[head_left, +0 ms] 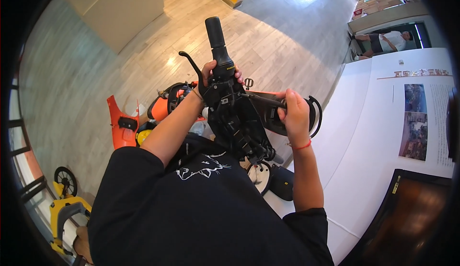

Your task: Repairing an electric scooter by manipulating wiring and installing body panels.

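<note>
A black handlebar assembly (230, 122) with a grip (215, 33) at its upper end and a brake lever (190, 65) lies across the middle of the view. My left hand (208, 74) is closed around it just below the grip. My right hand (294, 113) is closed on a dark rod-shaped tool (268, 101), whose far end reaches into the side of the assembly; whether it touches a fastener I cannot tell. Beneath, partly hidden, are orange-and-black vehicle parts (172, 103) and a pedal (248, 83).
An orange panel (120, 122) and a yellow-framed wheeled item (67, 208) lie left. A beige box (120, 17) stands beyond on the wooden floor (81, 84). A white display wall (364, 122) and dark screen (402, 218) are right. Another person (388, 41) is at far upper right.
</note>
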A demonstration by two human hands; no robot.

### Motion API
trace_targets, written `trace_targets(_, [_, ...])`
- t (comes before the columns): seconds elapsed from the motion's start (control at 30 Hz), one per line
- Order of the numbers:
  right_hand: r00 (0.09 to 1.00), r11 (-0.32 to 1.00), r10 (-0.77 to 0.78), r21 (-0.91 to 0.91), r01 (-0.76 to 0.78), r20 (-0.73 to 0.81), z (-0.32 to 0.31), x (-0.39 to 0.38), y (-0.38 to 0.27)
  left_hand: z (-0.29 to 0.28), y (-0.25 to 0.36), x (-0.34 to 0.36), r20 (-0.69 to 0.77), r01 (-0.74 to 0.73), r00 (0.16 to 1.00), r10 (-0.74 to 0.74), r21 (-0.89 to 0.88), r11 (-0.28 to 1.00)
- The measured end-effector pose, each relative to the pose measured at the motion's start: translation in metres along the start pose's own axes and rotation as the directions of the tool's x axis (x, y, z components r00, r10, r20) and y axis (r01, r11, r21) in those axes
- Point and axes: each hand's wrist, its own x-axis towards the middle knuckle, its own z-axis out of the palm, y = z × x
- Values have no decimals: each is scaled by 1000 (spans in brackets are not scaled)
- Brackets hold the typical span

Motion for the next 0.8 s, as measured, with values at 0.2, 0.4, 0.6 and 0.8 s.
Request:
trace_targets(0.2, [934,657,229,664,-356,274,3,-20,1,-4,-3,-4,16,-7,1000,7,-17,1000])
trace_targets(0.4, [880,772,-468,-449,451,79,0,-21,1,6,-2,-3,-49,0,999,-6,-106,994])
trace_targets(0.6, [958,902,-283,-349,252,-40,3,-23,-10,4,1,2,-116,-9,993,8,-11,1000])
trace_targets(0.8, [965,944,30,310,-114,262,5,-13,8,6,-1,-6,-134,-19,991,16,-21,1000])
